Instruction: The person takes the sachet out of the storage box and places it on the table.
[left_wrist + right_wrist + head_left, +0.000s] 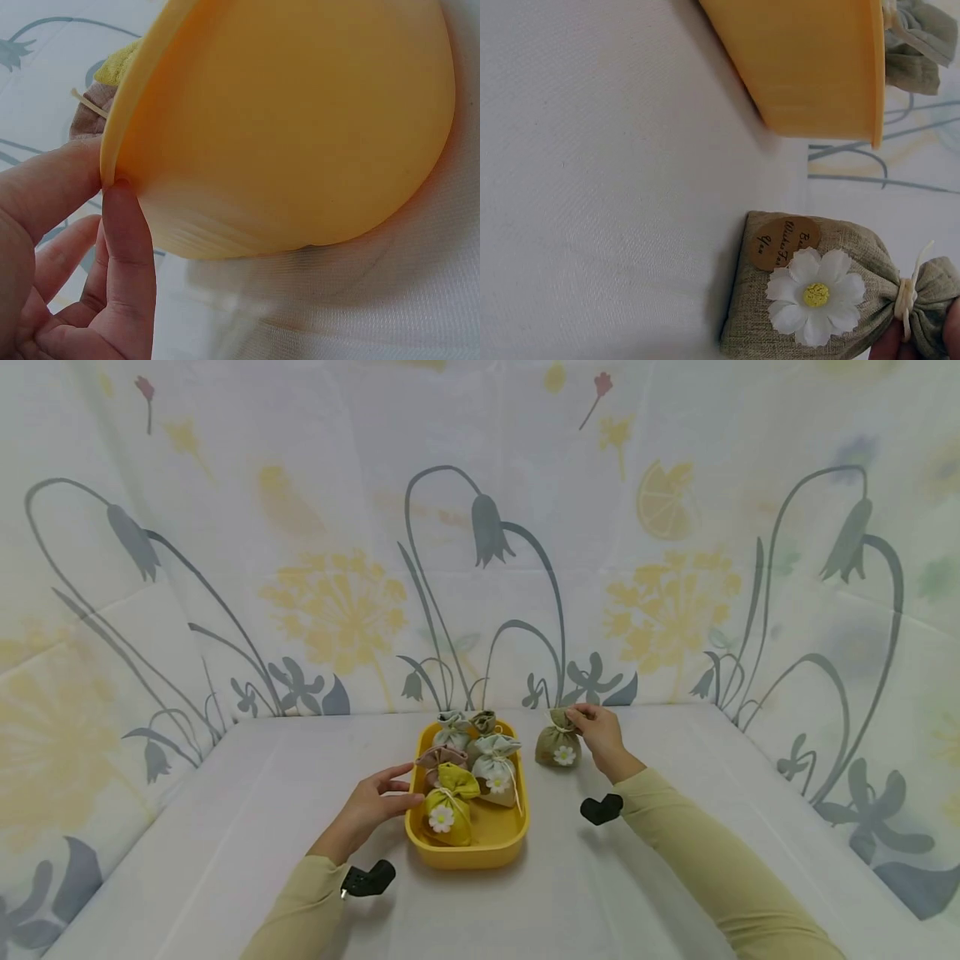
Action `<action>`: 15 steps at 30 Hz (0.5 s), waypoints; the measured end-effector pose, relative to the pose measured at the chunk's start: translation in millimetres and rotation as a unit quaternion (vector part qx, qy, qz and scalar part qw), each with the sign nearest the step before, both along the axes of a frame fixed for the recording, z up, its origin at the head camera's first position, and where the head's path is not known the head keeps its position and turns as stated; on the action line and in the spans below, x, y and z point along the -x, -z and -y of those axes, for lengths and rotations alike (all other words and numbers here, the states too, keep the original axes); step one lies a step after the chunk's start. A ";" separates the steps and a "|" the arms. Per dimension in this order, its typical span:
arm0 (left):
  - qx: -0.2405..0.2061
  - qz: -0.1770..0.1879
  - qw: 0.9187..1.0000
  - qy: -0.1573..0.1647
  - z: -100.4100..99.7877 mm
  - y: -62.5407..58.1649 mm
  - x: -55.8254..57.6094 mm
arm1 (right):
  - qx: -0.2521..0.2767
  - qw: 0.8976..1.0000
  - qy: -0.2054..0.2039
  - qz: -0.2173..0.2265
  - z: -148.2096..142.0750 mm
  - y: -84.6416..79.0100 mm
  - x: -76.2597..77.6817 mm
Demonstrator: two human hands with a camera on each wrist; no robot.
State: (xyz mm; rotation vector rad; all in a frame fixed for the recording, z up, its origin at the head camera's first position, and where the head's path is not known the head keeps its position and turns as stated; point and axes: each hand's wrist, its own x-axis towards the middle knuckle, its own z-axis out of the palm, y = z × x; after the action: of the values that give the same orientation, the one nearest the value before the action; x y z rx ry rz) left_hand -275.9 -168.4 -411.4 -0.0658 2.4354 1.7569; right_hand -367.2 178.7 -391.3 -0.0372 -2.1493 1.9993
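My right hand [602, 739] pinches the tied neck of an olive-brown drawstring pouch [558, 747], which stands on the table right of a yellow plastic tub [472, 858]. In the right wrist view that pouch [806, 292] bears a white fabric flower and a brown paper tag. My left hand [372, 806] pinches the tub's left rim between thumb and finger, as the left wrist view shows with the hand [82, 247] at the rim. Inside the tub sit several pouches: a yellow one [452, 802] in front, a mauve one [442, 758] and pale grey-green ones [495, 768].
A white cloth covers the table [262, 827]. Behind it and at both sides hangs a pale curtain [450, 635] printed with grey bellflowers and yellow blossoms. A black wrist camera [368, 878] sits by the left forearm, another black camera [602, 810] by the right.
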 end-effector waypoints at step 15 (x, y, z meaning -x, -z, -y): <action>0.003 0.000 1.000 0.005 1.4 0.4 -0.2 | -0.046 0.999 -0.007 0.011 -16.8 5.7 -16.9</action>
State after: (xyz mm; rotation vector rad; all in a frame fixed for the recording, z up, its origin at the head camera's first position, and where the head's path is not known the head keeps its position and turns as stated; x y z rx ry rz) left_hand -275.7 -169.8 -411.7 -0.0538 2.4371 1.7448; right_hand -350.3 195.5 -397.0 -0.0302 -2.2594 1.9144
